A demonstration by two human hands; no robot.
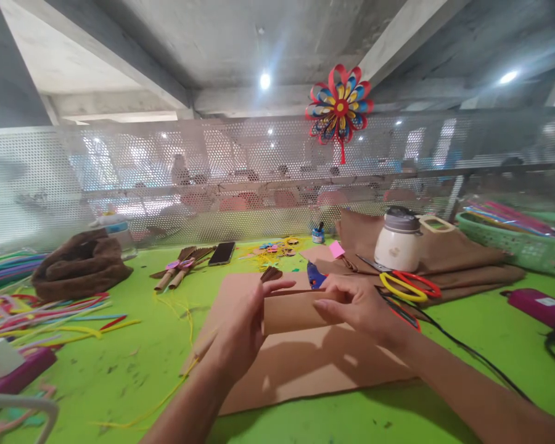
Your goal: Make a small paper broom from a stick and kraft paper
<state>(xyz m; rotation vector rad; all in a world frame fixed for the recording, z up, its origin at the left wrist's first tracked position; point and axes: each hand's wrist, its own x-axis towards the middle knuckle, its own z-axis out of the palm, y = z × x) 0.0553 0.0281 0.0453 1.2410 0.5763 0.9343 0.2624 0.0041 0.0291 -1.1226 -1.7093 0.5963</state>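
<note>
Biggest worry imo: that curled brown paper [289,313] could crease or spring open if the hands squeeze unevenly. The right hand [359,306] has its grip clamped on one end, thumb in front. Left hand [244,330] is up against the other end, one finger stretched out, can't tell if that grip's closed. Paper's above the cardboard sheet [263,388] on the desk [134,361].

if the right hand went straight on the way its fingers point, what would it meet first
Along the curled brown card it pinches, the right hand would likely meet the left hand, at the card's other end; depth is hard to judge from one view.
</note>
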